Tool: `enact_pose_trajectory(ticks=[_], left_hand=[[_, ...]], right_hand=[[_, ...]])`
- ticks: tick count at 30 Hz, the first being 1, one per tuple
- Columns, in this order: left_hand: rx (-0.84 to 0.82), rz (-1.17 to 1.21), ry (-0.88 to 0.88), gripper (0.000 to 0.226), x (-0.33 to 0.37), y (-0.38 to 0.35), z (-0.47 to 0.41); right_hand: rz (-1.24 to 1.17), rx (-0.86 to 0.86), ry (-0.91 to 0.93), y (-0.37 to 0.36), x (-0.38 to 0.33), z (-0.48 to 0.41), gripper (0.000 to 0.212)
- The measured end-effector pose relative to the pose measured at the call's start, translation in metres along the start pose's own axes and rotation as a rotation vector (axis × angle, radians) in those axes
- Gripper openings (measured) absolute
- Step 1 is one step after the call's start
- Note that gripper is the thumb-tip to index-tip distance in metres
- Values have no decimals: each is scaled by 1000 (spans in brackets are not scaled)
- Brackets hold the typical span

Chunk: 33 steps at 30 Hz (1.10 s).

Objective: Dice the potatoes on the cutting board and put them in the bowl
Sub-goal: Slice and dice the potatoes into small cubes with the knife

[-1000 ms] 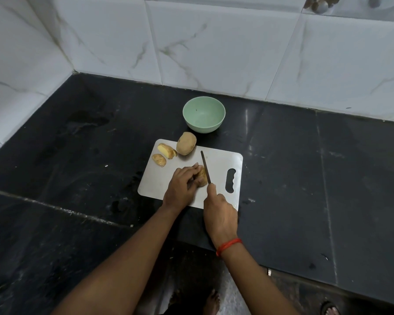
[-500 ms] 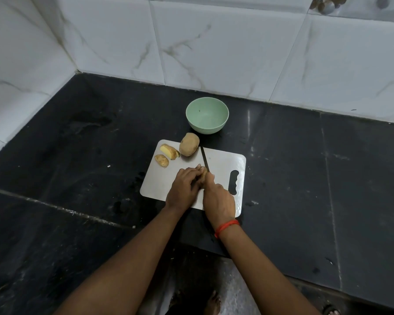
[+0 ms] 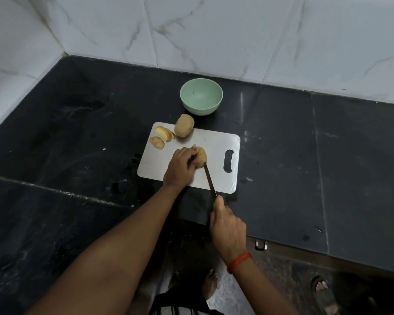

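L hand (image 3: 180, 165) grips potato pc (image 3: 201, 156) | R hand (image 3: 228, 226) grips knife (image 3: 209, 179) | board (image 3: 214, 142): potato (image 3: 184, 125) + 2 pcs (image 3: 165, 133)

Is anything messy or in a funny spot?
The whole potato sits at the far edge of the cutting board, seemingly partly off it, near the bowl, so it might roll. Dull smears mark the black counter.

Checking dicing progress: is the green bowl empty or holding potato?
Empty: the green bowl shows its bare inside down to the bottom, no pieces in it.
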State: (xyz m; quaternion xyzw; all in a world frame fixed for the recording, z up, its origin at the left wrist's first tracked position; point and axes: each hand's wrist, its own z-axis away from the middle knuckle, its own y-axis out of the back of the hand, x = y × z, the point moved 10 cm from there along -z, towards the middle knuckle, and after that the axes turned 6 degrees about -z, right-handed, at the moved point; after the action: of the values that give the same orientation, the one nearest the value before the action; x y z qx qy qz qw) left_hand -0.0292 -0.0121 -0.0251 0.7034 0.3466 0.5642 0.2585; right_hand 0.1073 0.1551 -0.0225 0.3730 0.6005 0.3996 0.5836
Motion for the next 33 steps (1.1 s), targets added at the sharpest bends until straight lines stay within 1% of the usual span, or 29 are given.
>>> enact_pose_trajectory(ticks=[3, 5, 7, 10, 13, 19, 22, 27, 31, 33], left_hand=[[0, 6, 14, 28, -2, 0, 0], [1, 11, 9, 29, -2, 0, 0], [8, 13, 10, 28, -2, 0, 0], [15, 9, 13, 27, -3, 0, 0], [13, 15, 12, 28, -4, 0, -1], [17, 2, 5, 28, -5, -1, -1], [25, -5, -1, 25, -3, 0, -1], [29, -16, -12, 18, -4, 0, 0], [45, -5, -15, 14, -2, 2, 0], [44, -3, -21, 15, -1, 2, 0]], right_hand=[[-129, 138, -7, 15, -1, 0, 20], [-194, 180, -4, 20, -7, -17, 13], [-215, 144, -10, 16, -17, -45, 9], [-170, 87, -16, 4, -29, -73, 2], [-147, 100, 5, -3, -32, -76, 8], [-141, 72, 20, -10, -28, -78, 5], [-122, 48, 21, -11, -28, -76, 11], [-71, 23, 26, -7, -37, -82, 37], [-114, -72, 20, -8, -45, -107, 51], [-117, -72, 44, -6, -51, -113, 57]])
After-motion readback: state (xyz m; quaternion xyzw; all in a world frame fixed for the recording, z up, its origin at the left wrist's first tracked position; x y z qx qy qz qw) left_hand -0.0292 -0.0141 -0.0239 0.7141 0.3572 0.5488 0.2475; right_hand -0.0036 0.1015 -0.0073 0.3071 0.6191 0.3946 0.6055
